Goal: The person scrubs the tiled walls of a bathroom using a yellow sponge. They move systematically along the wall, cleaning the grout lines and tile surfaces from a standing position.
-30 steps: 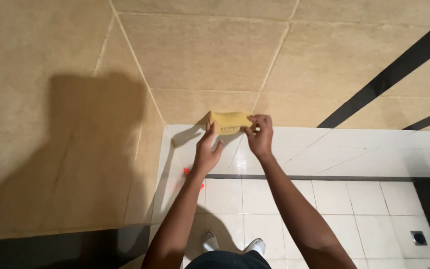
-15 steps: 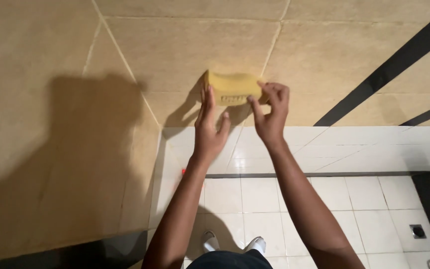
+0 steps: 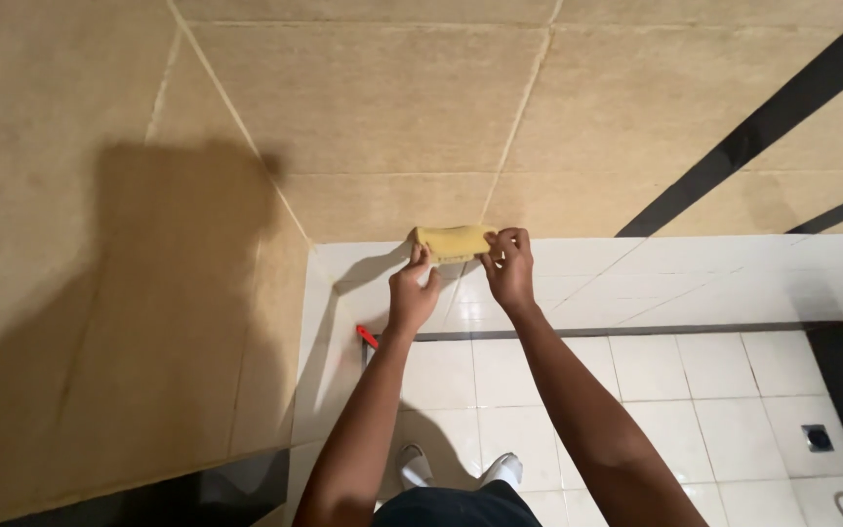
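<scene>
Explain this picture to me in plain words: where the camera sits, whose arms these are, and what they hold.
The camera is worn on a person's head and looks down, so the two bare arms reaching forward are that person's own. The left hand and right hand together grip a yellow sponge, held against the wall where the beige wall tiles meet a white tiled band. Below lies a white tiled floor with a small floor drain at the right. The person's white shoes show at the bottom, and a small red object sits near the corner.
</scene>
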